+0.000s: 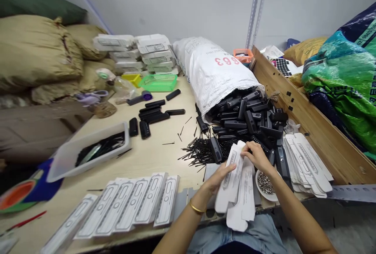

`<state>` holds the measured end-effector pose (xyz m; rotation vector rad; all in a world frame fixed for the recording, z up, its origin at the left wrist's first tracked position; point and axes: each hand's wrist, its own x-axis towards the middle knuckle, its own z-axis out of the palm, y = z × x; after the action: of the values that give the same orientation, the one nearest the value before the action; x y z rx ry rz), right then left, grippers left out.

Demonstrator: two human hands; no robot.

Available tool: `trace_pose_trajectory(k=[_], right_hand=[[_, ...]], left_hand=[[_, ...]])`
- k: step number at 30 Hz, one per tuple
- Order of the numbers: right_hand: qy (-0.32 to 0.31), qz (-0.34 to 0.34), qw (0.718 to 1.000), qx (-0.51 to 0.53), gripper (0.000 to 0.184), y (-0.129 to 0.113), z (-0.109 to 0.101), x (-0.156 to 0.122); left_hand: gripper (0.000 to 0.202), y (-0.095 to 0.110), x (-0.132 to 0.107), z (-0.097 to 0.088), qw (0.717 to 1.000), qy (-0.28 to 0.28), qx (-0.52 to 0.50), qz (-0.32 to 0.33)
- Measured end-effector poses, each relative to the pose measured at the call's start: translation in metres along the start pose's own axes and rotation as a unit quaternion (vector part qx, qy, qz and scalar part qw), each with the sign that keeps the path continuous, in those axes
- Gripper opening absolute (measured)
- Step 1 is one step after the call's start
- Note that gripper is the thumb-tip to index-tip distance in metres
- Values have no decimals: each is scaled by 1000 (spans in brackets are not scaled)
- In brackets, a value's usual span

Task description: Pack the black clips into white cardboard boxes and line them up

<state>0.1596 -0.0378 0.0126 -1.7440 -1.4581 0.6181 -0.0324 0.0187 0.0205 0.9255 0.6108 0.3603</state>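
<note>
Your left hand (216,181) gripped a white carton (230,177) from the side, thumb on its printed face. Your right hand (257,156) pinched at the top end, fingertips bunched on the card. Carton sat right between both hands, lower flaps hanging past the desk (152,156) edge; couldn't tell if it was one blank or two overlapped. Step in hand looked like working the folded card open at the top. The next move seemed to call for a steady left hold and a light right pinch, so the flaps wouldn't crease.

Just under your right wrist: bowl (272,198) of small metal parts (266,183). Right of that hand, a stack of flat cartons (305,164). Directly beyond both hands, a heap of black devices (249,119) at the mouth of a white sack (217,66); black pins (195,150) spread just beyond the left hand. To the left hand's left, a row of six boxed-up cartons (126,203) lay tilted along the near edge. Farther out past them, a white bin (63,164); well beyond, a green tray (158,83).
</note>
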Motion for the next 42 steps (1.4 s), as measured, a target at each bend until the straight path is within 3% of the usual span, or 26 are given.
trace_pose_trajectory(k=[2, 4, 6, 10, 14, 19, 23, 29, 35, 38, 40, 42], right_hand=[[-29, -42, 987, 151, 26, -5, 0, 4], [-46, -54, 957, 281, 32, -11, 4, 7], [1, -48, 944, 327, 30, -19, 13, 6], [138, 10, 959, 246, 22, -33, 45, -3], [132, 70, 951, 270, 30, -35, 74, -13], [148, 71, 928, 334, 25, -35, 76, -13], [74, 78, 924, 366, 27, -38, 70, -9], [103, 118, 912, 379, 31, -31, 77, 6], [98, 116, 916, 372, 33, -34, 83, -14], [111, 110, 922, 354, 28, -29, 84, -26], [149, 130, 921, 337, 30, -22, 85, -25], [190, 156, 920, 305, 33, -17, 89, -16]], left_hand=[[40, -5, -13, 11, 984, -82, -134, -86], [42, -8, -18, 15, 975, -72, -191, -90], [48, -7, -17, 14, 981, -31, -189, -42], [74, 0, -12, 9, 989, 36, -133, 48], [60, 1, -12, 10, 990, 107, -72, 57], [83, -2, -11, 10, 988, 148, -26, 23], [88, -5, -12, 7, 988, 154, 18, 9], [94, -17, -11, -2, 961, 148, 203, 117], [100, -7, -8, -3, 970, 150, 190, 18], [88, -9, -9, -9, 969, 176, 172, 21], [77, -16, -13, -17, 968, 160, 182, 68], [76, -23, -20, -25, 946, 105, 251, 175]])
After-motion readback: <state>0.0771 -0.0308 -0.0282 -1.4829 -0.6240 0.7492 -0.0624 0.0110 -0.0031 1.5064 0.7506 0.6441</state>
